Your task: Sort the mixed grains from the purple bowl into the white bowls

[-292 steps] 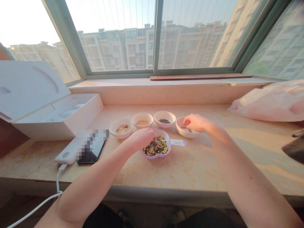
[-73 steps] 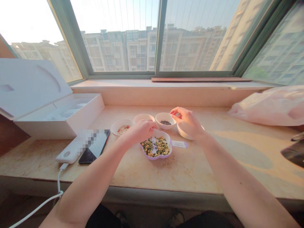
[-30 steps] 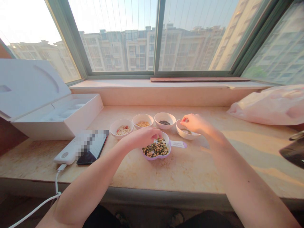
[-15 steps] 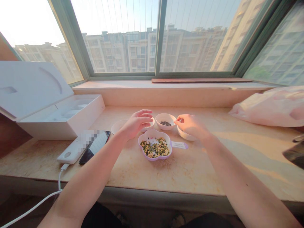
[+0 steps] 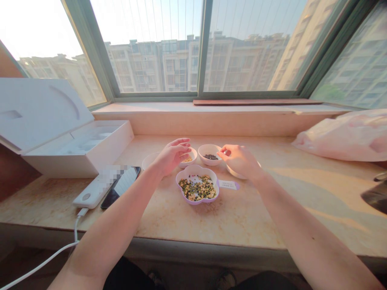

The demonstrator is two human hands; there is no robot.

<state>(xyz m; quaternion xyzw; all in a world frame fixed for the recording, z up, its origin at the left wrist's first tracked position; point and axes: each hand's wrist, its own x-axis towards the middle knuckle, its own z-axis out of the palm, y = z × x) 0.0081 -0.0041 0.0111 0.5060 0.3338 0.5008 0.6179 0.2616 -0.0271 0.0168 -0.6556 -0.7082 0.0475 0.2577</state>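
A flower-shaped purple and white dish [image 5: 198,201] holds mixed green, dark and yellow beans, its labelled handle [image 5: 228,185] pointing right. Behind it is a white bowl [image 5: 208,163] with small dark beans. My right hand [image 5: 238,159] is at that bowl's right rim, thumb and forefinger pinched; whatever lies between the fingertips is too small to make out. Partly under this hand is another bowl [image 5: 237,175]. My left hand [image 5: 172,157] hovers with fingers apart by a bowl of yellow pieces [image 5: 194,160]. A further pale bowl [image 5: 147,162] is partly hidden behind my left wrist.
On the left stand an open white box [image 5: 109,149], a white power bank [image 5: 90,195] with a cable [image 5: 75,229], and a dark phone [image 5: 121,187]. A pale plastic bag [image 5: 347,137] lies at the back right. A dark object [image 5: 376,197] sits at the right edge.
My right hand has shifted slightly left, its fingertips now over the rim of the dark-bean bowl. My left hand has drawn back a little to the left, showing more of the yellow pieces.
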